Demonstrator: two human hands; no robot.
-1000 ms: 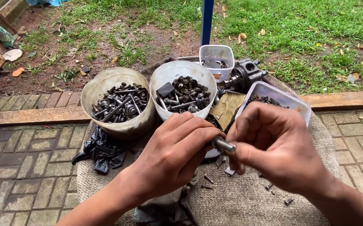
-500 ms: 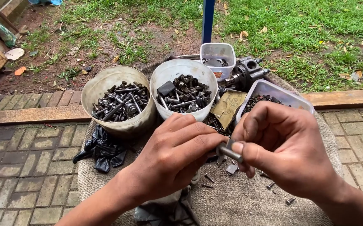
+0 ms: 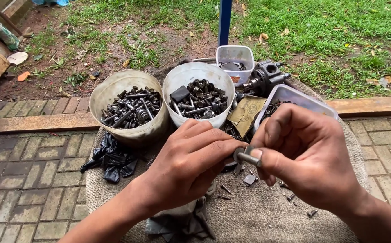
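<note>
My left hand (image 3: 191, 164) and my right hand (image 3: 308, 155) meet over a burlap sack (image 3: 258, 216). Between them is a grey metal bolt (image 3: 246, 156). My right thumb and fingers pinch its shank, and my left fingertips are on its head end, where a nut or washer sits. Small screws and bits of metal (image 3: 249, 180) lie loose on the sack right under my hands.
Two round tubs of bolts (image 3: 131, 108) (image 3: 198, 96) stand behind my hands, with a clear square box (image 3: 235, 57), a white tray (image 3: 294, 96), a metal machine part (image 3: 265, 77) and a black plastic bag (image 3: 112, 157). A blue post (image 3: 224, 21) stands on the grass beyond.
Both hands have stayed together on the bolt and shifted slightly. The fingers have moved around it, as in turning the piece at its end.
</note>
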